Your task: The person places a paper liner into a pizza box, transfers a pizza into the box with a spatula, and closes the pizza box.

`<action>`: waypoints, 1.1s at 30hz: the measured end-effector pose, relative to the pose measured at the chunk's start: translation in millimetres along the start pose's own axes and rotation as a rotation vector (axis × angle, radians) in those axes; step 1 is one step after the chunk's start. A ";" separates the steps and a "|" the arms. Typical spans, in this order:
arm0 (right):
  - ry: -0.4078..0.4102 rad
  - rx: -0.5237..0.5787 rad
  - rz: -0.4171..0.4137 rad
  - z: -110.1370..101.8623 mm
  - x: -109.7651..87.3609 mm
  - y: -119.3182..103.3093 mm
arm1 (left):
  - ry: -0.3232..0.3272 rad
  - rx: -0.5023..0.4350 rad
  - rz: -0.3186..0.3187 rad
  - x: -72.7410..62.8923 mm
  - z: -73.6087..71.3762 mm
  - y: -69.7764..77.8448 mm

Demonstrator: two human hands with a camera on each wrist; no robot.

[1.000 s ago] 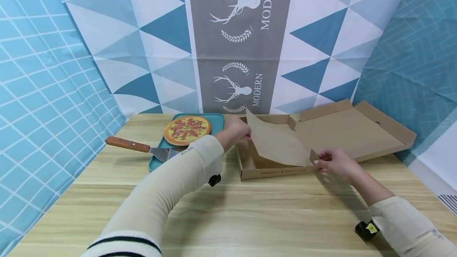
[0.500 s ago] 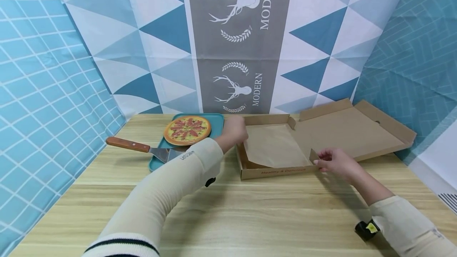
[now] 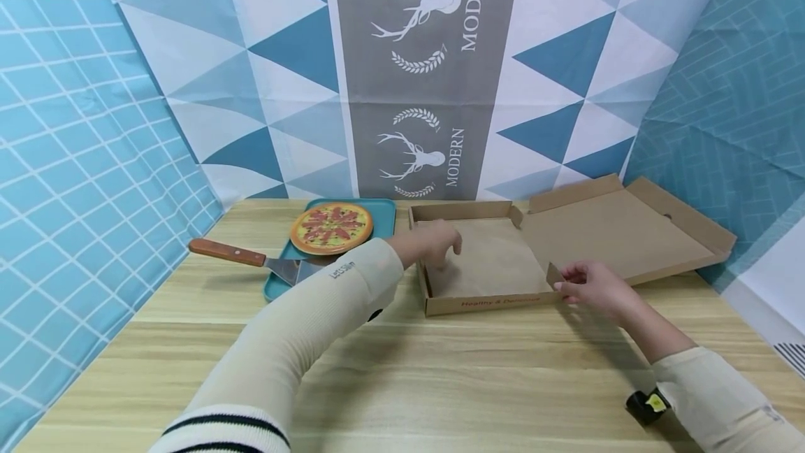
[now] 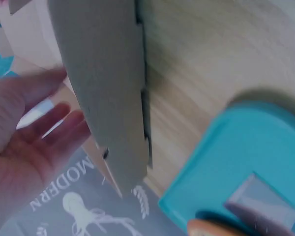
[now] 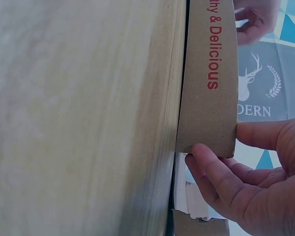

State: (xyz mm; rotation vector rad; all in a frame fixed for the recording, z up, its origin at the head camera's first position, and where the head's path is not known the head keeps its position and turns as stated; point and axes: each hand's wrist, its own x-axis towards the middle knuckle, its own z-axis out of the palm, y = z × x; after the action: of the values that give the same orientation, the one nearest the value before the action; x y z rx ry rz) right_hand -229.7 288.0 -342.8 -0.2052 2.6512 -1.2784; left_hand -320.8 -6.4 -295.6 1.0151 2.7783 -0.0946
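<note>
An open cardboard pizza box (image 3: 490, 304) stands on the wooden table, red lettering on its front wall. A sheet of brown paper (image 3: 503, 257) lies flat inside it. My left hand (image 3: 440, 240) is over the paper's left part, fingers loosely bent with nothing between them. In the left wrist view, the box's side wall (image 4: 103, 83) rises beside that hand's fingertips. At the front right corner my right hand (image 3: 591, 286) pinches the box; the right wrist view shows thumb and fingers of the hand (image 5: 265, 172) on its end.
Left of the box, a teal tray (image 3: 383, 212) holds a pizza (image 3: 332, 228). A pizza server (image 3: 229, 252) with a wooden handle lies across the tray's near part, its handle sticking out leftward. The box lid (image 3: 619, 229) is folded out to the right, by the wall.
My left hand let go of the raised paper, which dropped flat into the box. That hand then moved rightward from the left wall to over the paper. My right hand stays at the corner.
</note>
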 end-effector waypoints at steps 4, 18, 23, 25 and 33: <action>-0.002 -0.002 0.002 -0.5 -1.0 -0.9 | -0.093 -0.036 0.107 2.0 4.2 6.5; -0.008 0.020 0.009 -0.4 -1.1 0.2 | -0.322 -0.006 0.097 6.0 3.0 26.1; -0.011 0.031 0.004 0.3 -0.5 0.7 | -0.319 -0.057 0.010 3.0 2.6 25.6; -0.010 0.033 0.002 0.5 -0.2 1.2 | -0.316 -0.078 -0.023 1.1 1.6 25.3; -0.005 0.046 0.004 1.1 -0.6 1.0 | -0.284 -0.046 -0.018 -3.7 0.0 24.6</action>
State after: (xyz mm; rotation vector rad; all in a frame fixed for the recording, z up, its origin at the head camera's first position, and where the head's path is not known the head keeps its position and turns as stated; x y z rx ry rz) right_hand -228.9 287.9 -344.2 -0.1964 2.6142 -1.3345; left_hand -302.2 10.1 -294.9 0.8894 2.5203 -0.1627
